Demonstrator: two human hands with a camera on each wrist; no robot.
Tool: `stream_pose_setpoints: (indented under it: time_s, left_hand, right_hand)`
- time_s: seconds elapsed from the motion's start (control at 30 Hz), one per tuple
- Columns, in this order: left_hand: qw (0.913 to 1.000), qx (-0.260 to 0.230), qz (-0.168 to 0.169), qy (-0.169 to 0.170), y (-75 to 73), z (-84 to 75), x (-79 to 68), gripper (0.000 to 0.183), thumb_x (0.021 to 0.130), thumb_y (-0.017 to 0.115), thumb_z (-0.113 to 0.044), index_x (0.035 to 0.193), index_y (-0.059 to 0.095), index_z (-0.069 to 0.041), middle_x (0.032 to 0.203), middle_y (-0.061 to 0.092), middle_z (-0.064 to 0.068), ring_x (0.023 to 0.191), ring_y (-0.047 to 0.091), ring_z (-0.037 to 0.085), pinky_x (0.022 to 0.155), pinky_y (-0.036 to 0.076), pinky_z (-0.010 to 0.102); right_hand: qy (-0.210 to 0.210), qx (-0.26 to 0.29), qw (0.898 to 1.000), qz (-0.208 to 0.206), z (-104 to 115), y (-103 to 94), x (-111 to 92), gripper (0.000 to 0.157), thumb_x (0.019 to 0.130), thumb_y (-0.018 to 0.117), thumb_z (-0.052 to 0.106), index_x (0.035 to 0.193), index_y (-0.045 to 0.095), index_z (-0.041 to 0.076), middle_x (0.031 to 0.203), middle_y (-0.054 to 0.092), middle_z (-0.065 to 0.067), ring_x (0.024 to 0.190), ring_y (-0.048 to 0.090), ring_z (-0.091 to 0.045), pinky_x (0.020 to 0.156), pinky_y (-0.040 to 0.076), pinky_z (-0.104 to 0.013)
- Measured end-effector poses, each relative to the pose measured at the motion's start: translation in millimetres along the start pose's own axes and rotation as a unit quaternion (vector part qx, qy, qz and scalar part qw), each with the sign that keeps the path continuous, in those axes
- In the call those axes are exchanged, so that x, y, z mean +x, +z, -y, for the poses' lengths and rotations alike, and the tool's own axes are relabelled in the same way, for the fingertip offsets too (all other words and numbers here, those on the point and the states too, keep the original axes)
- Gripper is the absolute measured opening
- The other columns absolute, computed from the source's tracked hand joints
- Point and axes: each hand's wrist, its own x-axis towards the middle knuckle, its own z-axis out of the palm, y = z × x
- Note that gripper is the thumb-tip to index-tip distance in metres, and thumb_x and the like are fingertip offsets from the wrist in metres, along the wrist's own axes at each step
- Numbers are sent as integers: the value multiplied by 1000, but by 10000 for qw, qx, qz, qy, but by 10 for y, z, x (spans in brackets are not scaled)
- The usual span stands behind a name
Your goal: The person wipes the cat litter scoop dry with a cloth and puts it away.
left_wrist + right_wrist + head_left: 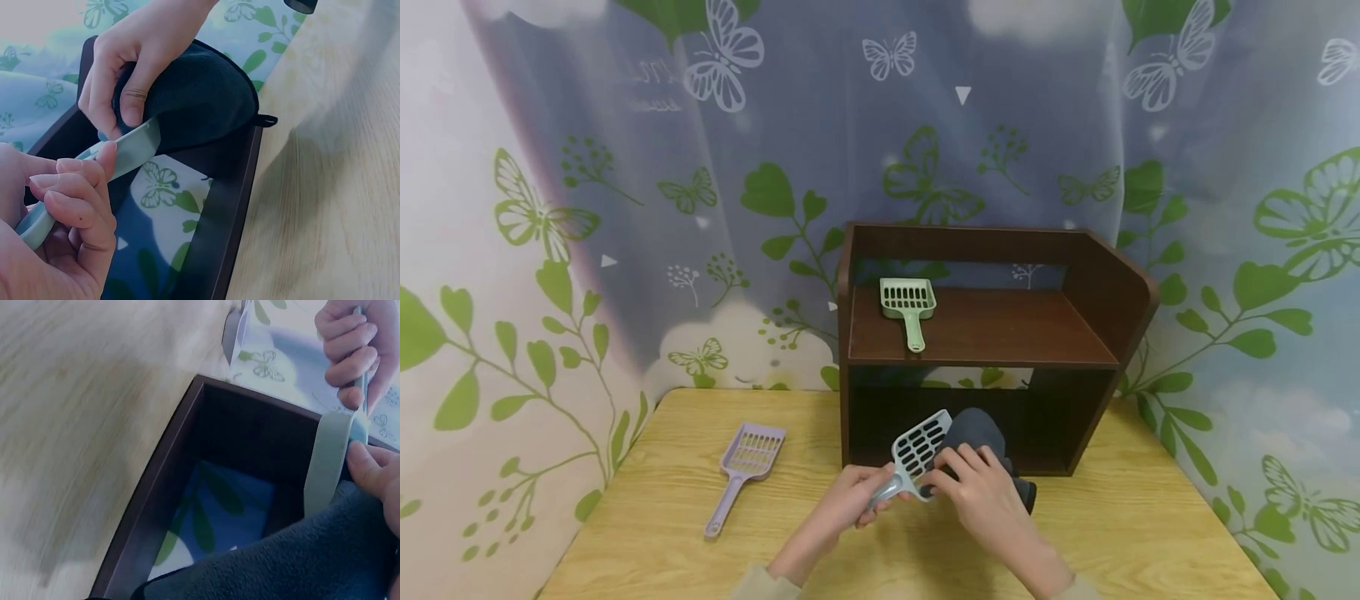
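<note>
My left hand [859, 493] grips the handle of a pale blue slotted litter scoop [919, 448], tilted above the table in front of the shelf. A dark blue-grey cloth [976, 429] is bunched in my right hand [981, 492], whose fingers and thumb pinch it against the scoop's side. In the left wrist view the cloth [200, 100] hangs down with a dark hem and small loop. The right wrist view shows the scoop's side wall [326, 462] touching the cloth. Part of the slotted head is hidden behind the cloth and fingers.
A purple litter scoop [752, 454] lies on the wooden table [647, 500] at the left. On the upper board of a dark brown two-tier shelf [1000, 325] sits a green litter scoop [908, 300]. A butterfly-and-leaf patterned curtain [797, 100] hangs behind and at both sides.
</note>
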Motion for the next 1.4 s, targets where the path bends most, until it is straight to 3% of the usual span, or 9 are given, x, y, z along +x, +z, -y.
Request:
stream_pose_setpoints:
  time_s: [0.1,0.3,0.5,0.63,0.77,0.9,1.0,1.13,1.4]
  left_hand:
    - [10000,13,-31,13,-4,-9,-3,45,105,52,-35,97,73,4,62,52,-4,46,36,3,44,28,18]
    - [10000,1,46,-14,-27,-1,-21,48,106,51,-36,104,72,6,65,54,-3,48,34,3,45,28,17]
    - [9995,-199,210,-125,-57,26,-24,51,107,48,-41,114,69,6,71,58,-5,49,32,2,45,27,16]
    - [9989,-309,317,-138,-54,27,-18,53,107,47,-42,115,67,7,68,51,-5,49,31,3,46,27,17]
    - [9981,-468,389,-115,-37,9,-14,55,108,45,-42,113,66,10,65,44,-5,48,30,3,46,26,17]
    - [9970,-630,432,-115,-18,-3,-9,55,108,44,-41,110,64,10,65,43,-6,48,29,2,45,26,16]
    - [9957,-770,485,-169,0,4,1,54,109,43,-40,108,63,9,65,42,-6,48,29,2,45,26,16]
    - [9936,-955,532,-279,9,27,8,51,109,41,-39,105,64,6,65,42,-5,48,29,2,45,26,16]
    - [9905,-1033,791,-447,15,47,-25,47,108,42,-41,109,62,2,70,47,-5,51,29,2,46,26,15]
  right_hand:
    - [140,-229,9995,-160,-51,-17,-26,13,93,62,29,91,72,20,94,61,2,82,52,-19,68,42,-34]
    - [837,-245,9954,-409,-142,-54,-106,50,107,33,46,90,73,19,94,62,0,83,54,-21,67,45,-38]
    - [2181,796,9686,-893,-191,-97,-179,10,98,65,21,100,74,18,97,62,1,85,56,-16,68,46,-28]
    - [3327,1924,9147,-1252,-175,-87,-200,16,90,73,5,103,74,15,100,66,2,91,61,-7,78,45,-14]
    - [4489,3282,8180,-1473,-146,-85,-200,14,98,66,10,110,73,10,107,70,-1,102,62,-1,89,44,-9]
    - [5327,4255,7190,-1347,-115,-103,-186,26,104,58,21,125,65,6,112,69,5,102,62,-1,85,49,-14]
    - [5721,4627,6661,-1217,-112,-97,-188,37,105,56,29,134,57,6,111,64,15,102,60,-1,83,50,-15]
    - [5879,4962,6265,-1250,-127,-70,-170,44,105,55,31,140,52,7,110,61,18,103,58,0,83,50,-16]
    - [5857,5233,6079,-1168,-130,-62,-40,42,104,57,34,138,53,10,105,65,17,98,61,-2,81,53,-18]
